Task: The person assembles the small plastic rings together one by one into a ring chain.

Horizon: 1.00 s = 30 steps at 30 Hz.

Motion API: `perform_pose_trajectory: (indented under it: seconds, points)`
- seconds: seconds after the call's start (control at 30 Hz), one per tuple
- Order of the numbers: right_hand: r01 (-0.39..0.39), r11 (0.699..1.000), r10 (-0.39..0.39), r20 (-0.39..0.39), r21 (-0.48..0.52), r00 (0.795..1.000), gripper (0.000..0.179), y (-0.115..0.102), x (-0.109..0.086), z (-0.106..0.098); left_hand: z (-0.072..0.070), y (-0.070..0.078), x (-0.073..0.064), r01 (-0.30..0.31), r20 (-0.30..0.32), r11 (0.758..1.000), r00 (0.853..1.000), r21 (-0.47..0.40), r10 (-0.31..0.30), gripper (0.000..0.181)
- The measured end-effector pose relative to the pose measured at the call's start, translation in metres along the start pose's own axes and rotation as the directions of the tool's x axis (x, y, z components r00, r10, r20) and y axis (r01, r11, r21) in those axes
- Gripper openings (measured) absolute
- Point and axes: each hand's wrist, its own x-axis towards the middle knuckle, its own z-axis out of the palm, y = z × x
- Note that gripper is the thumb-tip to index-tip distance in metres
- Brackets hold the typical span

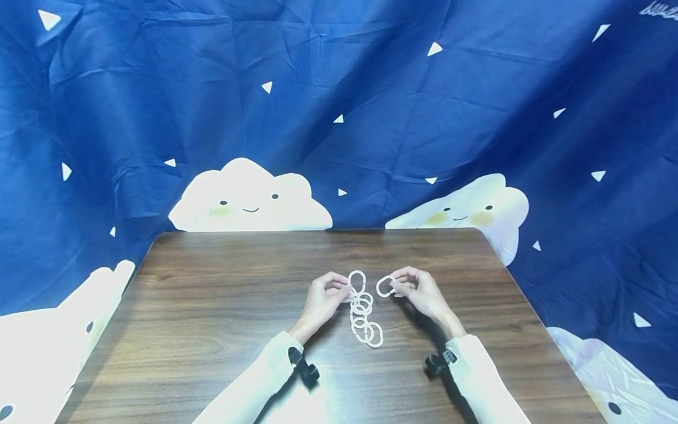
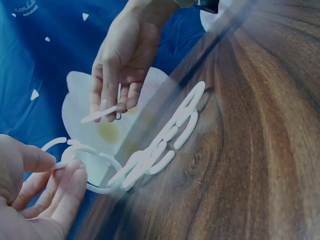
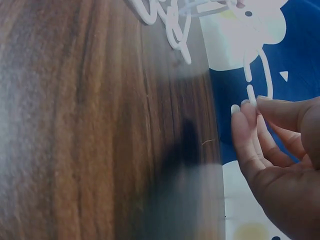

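Observation:
My left hand [image 1: 324,297] pinches one end of a chain of white plastic links [image 1: 362,305] between thumb and fingers. Several oval links hang together from that grip and trail down onto the table, as the left wrist view [image 2: 165,135] also shows. Just to the right, my right hand [image 1: 420,290] pinches a single white oval link [image 1: 385,287], apart from the chain. A small gap breaks the side of this single link [image 3: 269,75] in the right wrist view. Thumb and fingertips of the right hand [image 3: 280,150] meet on its near end.
Both hands are over a brown wood-grain table [image 1: 222,306] with rounded far corners. Behind it hangs a blue cloth [image 1: 296,129] printed with white clouds and small white shapes. Each wrist wears a small black camera on a strap, over pale sleeves [image 1: 254,377].

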Motion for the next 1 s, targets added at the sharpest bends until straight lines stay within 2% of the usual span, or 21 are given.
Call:
perform_pose_trajectory:
  seconds: [0.5, 0.67, 1.0]
  points:
    - [0.063, 0.997, -0.062, -0.017, 0.046, 0.998, 0.027, -0.011, -0.001, 0.010, 0.006, 0.005, -0.002, 0.004, 0.004, 1.000, 1.000, -0.005, -0.004, 0.018]
    - [0.062, 0.996, -0.061, -0.026, 0.061, 0.998, 0.025, -0.016, -0.001, 0.015, 0.007, 0.005, -0.002, 0.005, 0.003, 1.000, 1.000, 0.007, -0.005, 0.018]
    - [0.090, 0.992, -0.090, -0.011, 0.092, 0.996, 0.025, -0.019, 0.003, 0.025, 0.009, 0.004, -0.004, 0.005, 0.009, 1.000, 1.000, 0.013, -0.005, 0.022]
